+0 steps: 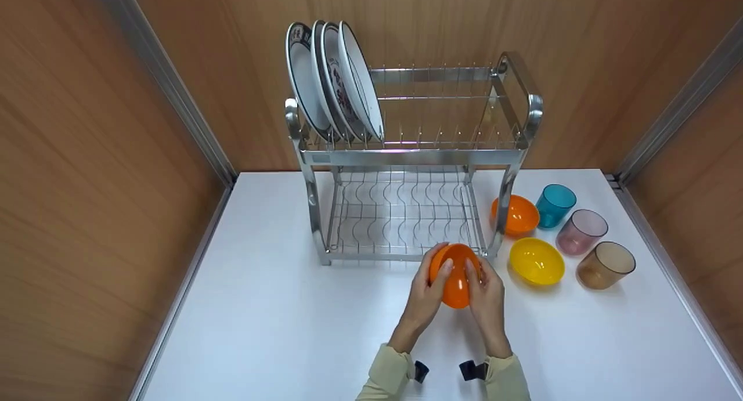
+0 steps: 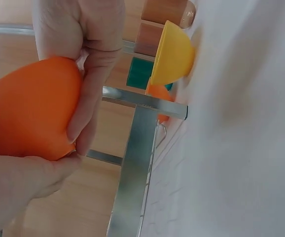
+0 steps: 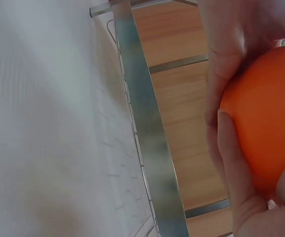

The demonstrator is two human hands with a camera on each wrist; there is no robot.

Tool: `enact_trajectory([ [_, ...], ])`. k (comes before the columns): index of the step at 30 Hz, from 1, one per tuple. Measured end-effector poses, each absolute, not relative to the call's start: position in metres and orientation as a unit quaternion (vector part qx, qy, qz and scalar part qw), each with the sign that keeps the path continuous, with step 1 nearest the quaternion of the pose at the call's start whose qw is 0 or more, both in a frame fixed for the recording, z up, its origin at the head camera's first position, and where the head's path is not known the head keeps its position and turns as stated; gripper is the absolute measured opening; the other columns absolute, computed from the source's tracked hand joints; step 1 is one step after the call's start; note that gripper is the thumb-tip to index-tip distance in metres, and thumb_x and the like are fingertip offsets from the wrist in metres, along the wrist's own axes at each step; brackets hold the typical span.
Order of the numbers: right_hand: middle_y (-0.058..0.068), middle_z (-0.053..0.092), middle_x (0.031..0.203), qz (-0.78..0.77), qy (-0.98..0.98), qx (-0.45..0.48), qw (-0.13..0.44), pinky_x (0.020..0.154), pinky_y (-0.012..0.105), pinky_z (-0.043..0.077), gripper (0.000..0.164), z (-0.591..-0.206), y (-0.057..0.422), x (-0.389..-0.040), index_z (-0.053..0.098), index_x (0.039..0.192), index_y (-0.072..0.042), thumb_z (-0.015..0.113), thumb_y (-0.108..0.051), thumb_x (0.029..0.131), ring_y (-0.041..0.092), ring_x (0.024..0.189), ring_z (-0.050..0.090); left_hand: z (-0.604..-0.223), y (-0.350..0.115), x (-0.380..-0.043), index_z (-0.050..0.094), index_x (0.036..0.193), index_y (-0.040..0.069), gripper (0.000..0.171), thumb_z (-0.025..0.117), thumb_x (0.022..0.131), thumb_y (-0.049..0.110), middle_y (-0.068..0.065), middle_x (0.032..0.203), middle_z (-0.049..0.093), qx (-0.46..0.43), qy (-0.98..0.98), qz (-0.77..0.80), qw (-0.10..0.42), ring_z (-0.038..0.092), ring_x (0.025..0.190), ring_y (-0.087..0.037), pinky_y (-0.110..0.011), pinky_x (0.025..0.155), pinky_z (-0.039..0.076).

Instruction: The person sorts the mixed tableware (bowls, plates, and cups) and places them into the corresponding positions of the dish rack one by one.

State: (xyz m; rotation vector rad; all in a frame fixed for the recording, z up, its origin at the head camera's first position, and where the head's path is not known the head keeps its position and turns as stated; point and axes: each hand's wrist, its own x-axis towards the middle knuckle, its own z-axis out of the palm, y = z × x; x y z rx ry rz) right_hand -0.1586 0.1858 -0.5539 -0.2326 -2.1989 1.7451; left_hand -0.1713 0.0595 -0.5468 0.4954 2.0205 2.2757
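An orange bowl (image 1: 456, 291) is held up in front of the dish rack, its hollow turned toward the head camera. My left hand (image 1: 426, 296) grips its left side, thumb over the rim onto the inside. On the opposite side my right hand (image 1: 487, 293) grips it the same way. Both wrist views show the smooth outside of the bowl (image 2: 29, 108) with fingers pressed against it. The two-tier metal dish rack (image 1: 412, 157) stands just beyond the hands, several patterned plates (image 1: 363, 87) upright at the left of its upper tier.
Right of the rack are another orange bowl (image 1: 522, 215), partly behind a rack leg, and a yellow bowl (image 1: 537, 262). Beside them stand a teal cup (image 1: 555, 205), a pink cup (image 1: 581, 232) and a brown cup (image 1: 605, 266). Wooden panels (image 1: 104, 186) enclose the white table (image 1: 261, 320).
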Motion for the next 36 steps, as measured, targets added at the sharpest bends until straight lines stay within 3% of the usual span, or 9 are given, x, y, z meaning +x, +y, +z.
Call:
enact_trajectory([
  [10,0.004,0.062,0.11,0.59,-0.788,-0.051,0.171,0.078,0.024,0.054,0.035,-0.549,0.185,-0.171,0.057,0.121,-0.01,0.053,-0.034,0.096,0.02,0.09,0.063,-0.537,0.061,-0.175,0.036,0.139,0.037,0.041,0.046,0.1,0.034,0.011,0.133,0.045,0.186,0.693,0.696,-0.008,0.052,0.112,-0.013,-0.028,0.087,0.051],
  [13,0.006,0.062,0.109,0.595,-0.787,-0.051,0.157,0.077,0.025,0.054,0.037,-0.546,0.187,-0.173,0.055,0.121,-0.01,0.053,-0.037,0.096,0.021,0.089,0.063,-0.535,0.061,-0.177,0.037,0.139,0.036,0.042,0.048,0.099,0.034,0.01,0.132,0.045,0.192,0.699,0.688,-0.022,0.051,0.109,-0.013,-0.028,0.085,0.051],
  [22,0.009,0.055,0.127,0.612,-0.782,-0.06,0.104,0.086,0.031,0.051,0.049,-0.536,0.192,-0.175,0.05,0.131,-0.011,0.053,-0.043,0.094,0.024,0.109,0.059,-0.53,0.059,-0.188,0.039,0.139,0.032,0.048,0.057,0.094,0.035,0.008,0.129,0.045,0.198,0.719,0.663,-0.06,0.051,0.104,-0.013,-0.028,0.078,0.054],
  [27,0.008,0.056,0.127,0.61,-0.784,-0.057,0.1,0.085,0.029,0.052,0.048,-0.532,0.196,-0.176,0.05,0.132,-0.012,0.055,-0.04,0.094,0.023,0.108,0.06,-0.528,0.057,-0.197,0.042,0.139,0.026,0.049,0.059,0.093,0.033,0.006,0.131,0.044,0.204,0.73,0.647,-0.09,0.052,0.106,-0.014,-0.027,0.08,0.053],
  [36,0.006,0.062,0.119,0.634,-0.764,-0.041,0.113,0.086,0.024,0.051,0.041,-0.523,0.207,-0.181,0.053,0.128,-0.009,0.058,-0.032,0.094,0.021,0.102,0.062,-0.525,0.041,-0.228,0.046,0.136,0.027,0.049,0.061,0.091,0.037,0.002,0.13,0.043,0.171,0.758,0.612,-0.146,0.052,0.106,-0.015,-0.028,0.083,0.051],
])
